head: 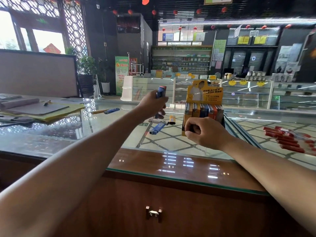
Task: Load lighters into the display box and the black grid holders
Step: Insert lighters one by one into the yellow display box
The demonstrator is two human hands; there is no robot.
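Glass shop counter (pixel 77 134) with a wooden front fills my feed, with shelves and showcases far behind it. At 12 o'clock the left hand (pixel 152 104) is raised above the glass, clenched around a blue plastic lighter with a red top (pixel 160 92). The lighter's head sticks out above the fist, and dark ends show below the fingers; I cannot tell how many lighters it holds.

At 1 o'clock the yellow cardboard display box (pixel 212 94) stands upright on the glass. A row of upright lighters in grey, orange and blue (pixel 203 110) fills it. The right hand (pixel 205 132) is curled tight on the box's front wall, thumb on the yellow lower edge, gripping it.

Between the hands, three loose lighters lie on the glass: a white lighter with dark script (pixel 158 121), a short yellow lighter (pixel 172 120) and a blue lighter lying flat (pixel 156 129). At 11 o'clock lie another blue lighter (pixel 111 110) and an orange lighter (pixel 100 111).

The box's header card carries dark Chinese print too blurred for me to read. A green floor banner (pixel 121 74) at 11 o'clock shows a large "6".
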